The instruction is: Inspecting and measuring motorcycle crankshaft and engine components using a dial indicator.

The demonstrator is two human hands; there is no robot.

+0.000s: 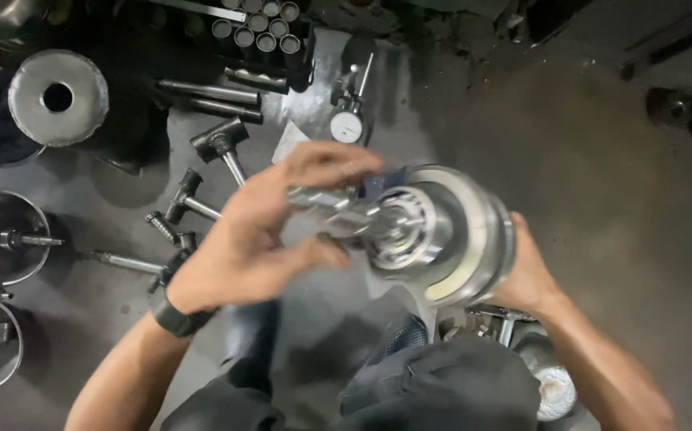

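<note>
Gripping a bright metal shaft [326, 203], the left hand [262, 235] has its fingers curled over the top and its thumb pressed underneath, closed firmly around it. That shaft runs into a ball bearing [402, 227] seated at the centre of a large round metal housing [462, 235], which sits in mid-air near the middle of the view, above the person's dark-trousered knees [442, 383]. The right hand [525, 275] cups the housing from its 4 o'clock side; only the palm heel and wrist show, so how far its fingers wrap cannot be told, though it clearly bears the part. A black wristband [177, 315] sits on the left wrist. On the grey floor [601, 199], toward 10 o'clock from the housing, lie several hammers [218, 144] and steel rods [210, 96]. A dial gauge [347, 124] stands at 12 o'clock. Round metal covers [57, 97] rest at 9 to 10 o'clock.
</note>
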